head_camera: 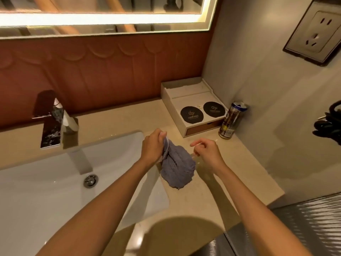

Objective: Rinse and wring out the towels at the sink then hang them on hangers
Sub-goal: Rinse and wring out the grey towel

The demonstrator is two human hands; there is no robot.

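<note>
A bunched grey-blue towel hangs over the beige counter just right of the white sink. My left hand pinches its top edge, where a thin white loop or clear hanger part shows. My right hand hovers to the right of the towel with curled fingers, seeming to pinch something thin and clear; I cannot tell what it is. The chrome faucet stands at the back left of the sink, no water visibly running. The sink drain is visible.
A white amenity tray with two black round coasters sits at the back right of the counter. A drink can stands beside it near the wall. A wall socket is up right. A lit mirror hangs above.
</note>
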